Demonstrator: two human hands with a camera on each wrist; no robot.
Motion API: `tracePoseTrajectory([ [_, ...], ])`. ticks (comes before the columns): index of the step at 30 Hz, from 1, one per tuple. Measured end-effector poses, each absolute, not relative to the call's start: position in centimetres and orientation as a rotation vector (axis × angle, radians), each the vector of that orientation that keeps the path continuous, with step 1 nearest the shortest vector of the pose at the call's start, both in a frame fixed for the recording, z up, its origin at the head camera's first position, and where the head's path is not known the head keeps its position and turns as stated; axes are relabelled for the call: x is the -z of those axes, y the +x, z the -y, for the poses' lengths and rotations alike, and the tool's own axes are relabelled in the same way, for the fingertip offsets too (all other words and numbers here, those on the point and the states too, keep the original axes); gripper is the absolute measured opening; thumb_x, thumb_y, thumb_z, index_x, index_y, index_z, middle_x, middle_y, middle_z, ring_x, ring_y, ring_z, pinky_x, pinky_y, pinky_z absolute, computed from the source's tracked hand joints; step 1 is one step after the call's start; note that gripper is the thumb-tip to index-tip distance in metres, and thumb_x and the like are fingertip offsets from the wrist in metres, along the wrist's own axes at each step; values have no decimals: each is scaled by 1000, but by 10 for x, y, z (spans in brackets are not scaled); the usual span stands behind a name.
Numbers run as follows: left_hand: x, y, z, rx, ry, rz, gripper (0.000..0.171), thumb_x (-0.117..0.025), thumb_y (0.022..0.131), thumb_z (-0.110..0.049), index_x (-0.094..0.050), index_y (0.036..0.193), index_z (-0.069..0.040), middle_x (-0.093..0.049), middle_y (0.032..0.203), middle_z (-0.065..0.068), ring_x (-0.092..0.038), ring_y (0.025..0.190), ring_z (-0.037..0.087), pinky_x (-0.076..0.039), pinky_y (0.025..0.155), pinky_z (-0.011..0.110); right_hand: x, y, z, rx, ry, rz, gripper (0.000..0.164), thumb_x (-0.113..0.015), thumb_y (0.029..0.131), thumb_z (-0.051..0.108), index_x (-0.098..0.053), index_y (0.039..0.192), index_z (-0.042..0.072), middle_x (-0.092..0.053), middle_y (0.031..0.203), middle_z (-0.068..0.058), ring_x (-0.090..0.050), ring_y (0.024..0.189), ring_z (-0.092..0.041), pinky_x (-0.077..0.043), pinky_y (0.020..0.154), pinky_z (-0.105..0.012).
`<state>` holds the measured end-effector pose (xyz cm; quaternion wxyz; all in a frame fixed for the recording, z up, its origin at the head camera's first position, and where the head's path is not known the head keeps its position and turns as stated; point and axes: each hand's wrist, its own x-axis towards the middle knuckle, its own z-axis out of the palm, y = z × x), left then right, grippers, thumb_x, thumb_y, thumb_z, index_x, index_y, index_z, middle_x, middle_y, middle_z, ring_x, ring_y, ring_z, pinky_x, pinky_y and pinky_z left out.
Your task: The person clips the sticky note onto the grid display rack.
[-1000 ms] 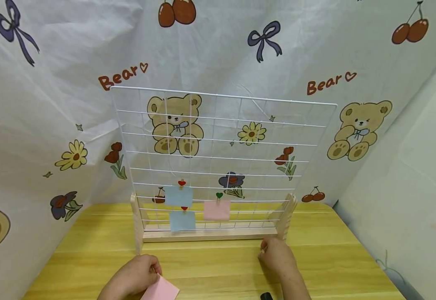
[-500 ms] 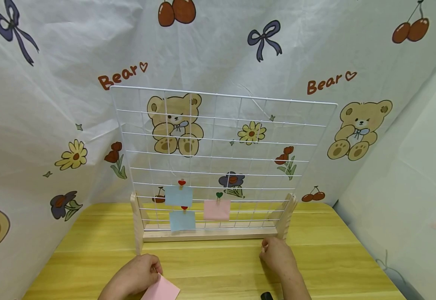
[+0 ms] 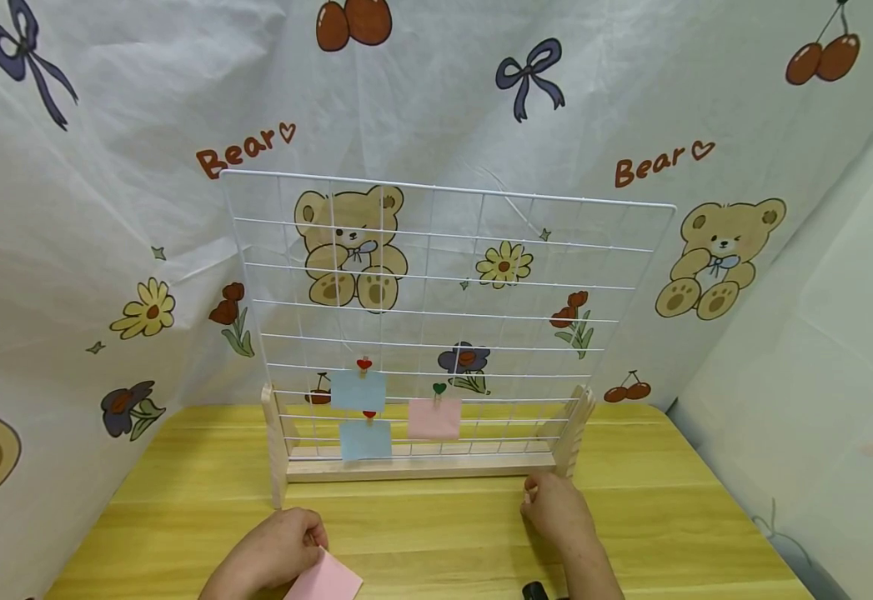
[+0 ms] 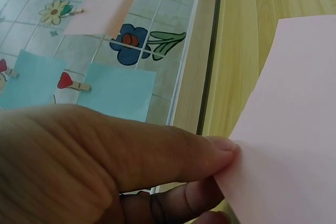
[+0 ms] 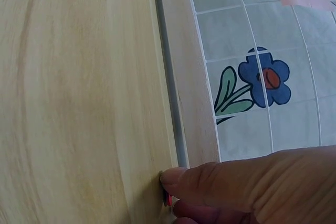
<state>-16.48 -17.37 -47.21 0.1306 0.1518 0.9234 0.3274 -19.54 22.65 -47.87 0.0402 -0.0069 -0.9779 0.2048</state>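
My left hand (image 3: 274, 546) pinches a pink sheet of paper (image 4: 294, 108) by its edge, thumb on top, low over the table's front left. At the right foot of the rack, my right hand (image 3: 556, 508) holds a small clothespin (image 5: 167, 198) between thumb and fingers; only a dark and red bit of it shows. Between and beyond the hands stands a white wire grid rack (image 3: 436, 317) in a wooden base (image 3: 421, 470). Two blue papers (image 3: 358, 392) hang on it from red heart clothespins (image 4: 73, 83), and a pink paper (image 3: 434, 421) hangs from a green heart clothespin (image 3: 439, 391).
The wood-grain table (image 3: 436, 533) runs beneath the rack and both hands. A black object (image 3: 534, 592), cut off by the frame, lies beside the right forearm. Behind the rack hangs a white cloth (image 3: 436, 125) printed with bears; another white sheet (image 3: 819, 375) closes the right side.
Hardly anything differs. The left hand and its pink paper have shifted a few pixels to the right; the right hand has stayed by the rack's foot.
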Motion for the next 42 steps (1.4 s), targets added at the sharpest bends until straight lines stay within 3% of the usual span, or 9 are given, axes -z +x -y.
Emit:
tracePoseTrajectory([
  [15, 470, -161, 170, -944, 437, -2700, 14, -64, 84, -3, -66, 80, -17, -62, 77, -5, -52, 73, 15, -44, 67, 33, 478, -194, -224, -628, -10, 3015, 23, -81, 80, 6, -72, 100, 1, -70, 77, -2, -59, 68, -16, -52, 65, -40],
  [33, 470, -163, 173, -1008, 460, -2636, 9, -66, 90, -9, -65, 85, -16, -59, 76, -3, -52, 71, 15, -42, 64, 33, 478, -194, -223, -599, 23, 3001, 22, -77, 82, 5, -74, 103, 0, -76, 88, -10, -69, 77, -24, -57, 70, -46],
  [42, 471, -164, 174, -992, 470, -2662, 9, -66, 89, -9, -65, 85, -17, -58, 76, -4, -51, 71, 13, -42, 64, 32, 479, -195, -223, -601, 34, 2995, 17, -75, 83, 5, -74, 99, 1, -74, 82, -5, -58, 66, -16, -53, 64, -40],
])
